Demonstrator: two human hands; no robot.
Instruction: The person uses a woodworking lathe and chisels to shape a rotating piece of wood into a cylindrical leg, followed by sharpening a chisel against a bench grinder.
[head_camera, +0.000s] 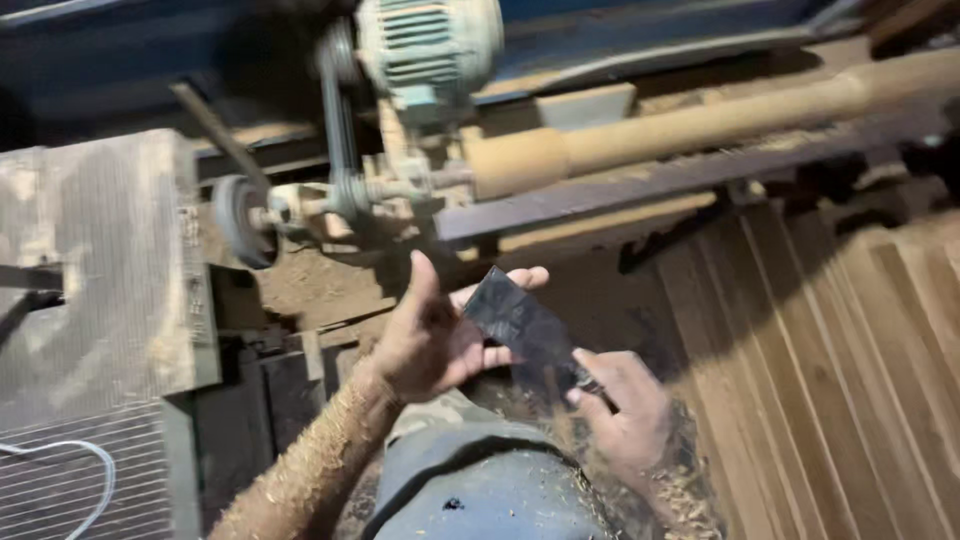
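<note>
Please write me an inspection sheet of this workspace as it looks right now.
Surface: lathe bed dusted with sawdust.
Job's things: long round wooden piece lies along the lathe; dark flat blade is held below it.
Clutter: wood shavings piled under the pulley.
Hands: left hand is open, fingers under the blade; right hand grips its lower end; both forearms coated in shavings.
Cables: white cable loops over the grille at lower left; drive belt runs from the motor.
Surroundings: stacked wooden boards on the right; grey block on the left.
</note>
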